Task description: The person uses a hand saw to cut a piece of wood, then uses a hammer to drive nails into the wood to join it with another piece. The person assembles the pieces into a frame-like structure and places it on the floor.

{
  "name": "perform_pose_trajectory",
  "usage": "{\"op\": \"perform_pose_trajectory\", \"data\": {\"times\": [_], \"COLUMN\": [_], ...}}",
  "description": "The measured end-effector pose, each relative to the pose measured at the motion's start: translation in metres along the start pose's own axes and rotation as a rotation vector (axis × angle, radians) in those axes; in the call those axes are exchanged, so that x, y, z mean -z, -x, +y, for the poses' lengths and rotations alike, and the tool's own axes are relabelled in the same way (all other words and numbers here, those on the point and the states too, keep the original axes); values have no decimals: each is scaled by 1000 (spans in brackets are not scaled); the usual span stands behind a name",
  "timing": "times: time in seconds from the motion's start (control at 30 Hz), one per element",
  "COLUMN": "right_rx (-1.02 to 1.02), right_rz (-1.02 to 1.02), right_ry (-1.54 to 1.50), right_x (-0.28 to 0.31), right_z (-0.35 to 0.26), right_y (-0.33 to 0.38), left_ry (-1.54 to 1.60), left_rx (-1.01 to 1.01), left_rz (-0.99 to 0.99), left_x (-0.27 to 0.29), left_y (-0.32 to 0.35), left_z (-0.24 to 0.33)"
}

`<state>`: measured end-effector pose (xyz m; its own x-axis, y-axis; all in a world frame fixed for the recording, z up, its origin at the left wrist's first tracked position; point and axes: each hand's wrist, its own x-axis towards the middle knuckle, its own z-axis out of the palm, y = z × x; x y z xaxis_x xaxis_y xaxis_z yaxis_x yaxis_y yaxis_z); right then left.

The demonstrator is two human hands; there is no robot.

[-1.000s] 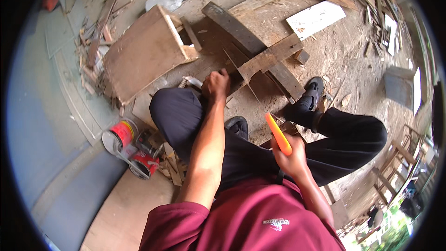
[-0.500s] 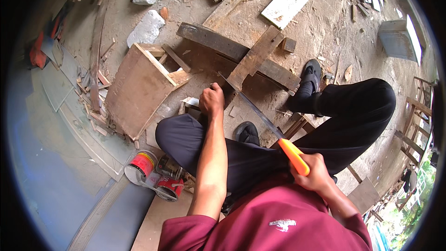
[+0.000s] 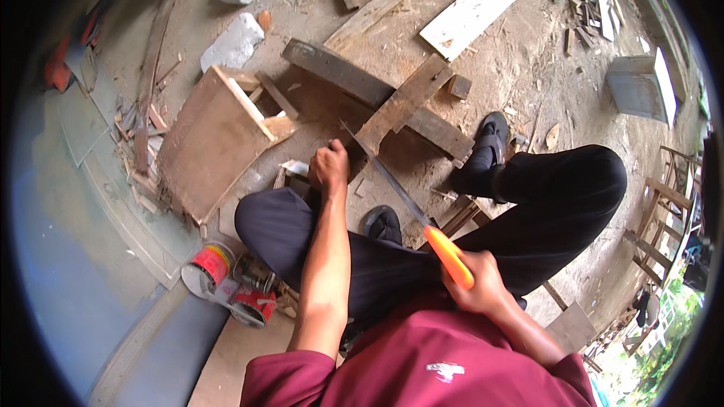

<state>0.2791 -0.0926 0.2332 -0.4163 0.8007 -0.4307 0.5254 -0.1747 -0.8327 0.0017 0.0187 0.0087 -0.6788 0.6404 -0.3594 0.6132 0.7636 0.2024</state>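
My right hand [image 3: 483, 286] grips the orange handle of a hand saw [image 3: 446, 252]. Its thin blade runs up and left to the near end of a brown wooden plank [image 3: 403, 102]. That plank lies across a dark grey beam [image 3: 354, 79] on the dirt ground. My left hand [image 3: 329, 168] is closed in a fist just left of the blade, by the plank's near end; what it holds is hidden. My legs in dark trousers bend on both sides, with black shoes [image 3: 486, 152] near the wood.
An open wooden box [image 3: 211, 139] lies tipped on the left. A red and yellow tin [image 3: 211, 265] and a red tin [image 3: 251, 303] sit by my left knee. Grey stone blocks [image 3: 234, 41], a white board [image 3: 467, 19] and scattered wood offcuts lie farther out.
My right hand has drawn the saw back toward my body, from near the plank to beside my lap. The view has tilted, and the left fist stays by the plank.
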Motion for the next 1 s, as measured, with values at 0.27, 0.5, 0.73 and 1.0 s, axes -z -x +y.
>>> {"op": "perform_pose_trajectory", "data": {"times": [0.27, 0.5, 0.73, 1.0], "right_rx": [-87, 7, -201, -102], "right_rz": [55, 131, 58, 95], "right_ry": [-1, 16, -23, -31], "right_x": [-51, -50, 13, -45], "right_z": [16, 23, -20, 9], "right_y": [-152, -131, 33, -111], "left_ry": [46, 64, 9, 76], "left_rx": [36, 34, 42, 28], "left_rz": [-143, -89, -74, -89], "left_x": [13, 14, 10, 21], "left_y": [12, 8, 11, 3], "left_z": [-2, 5, 0, 5]}}
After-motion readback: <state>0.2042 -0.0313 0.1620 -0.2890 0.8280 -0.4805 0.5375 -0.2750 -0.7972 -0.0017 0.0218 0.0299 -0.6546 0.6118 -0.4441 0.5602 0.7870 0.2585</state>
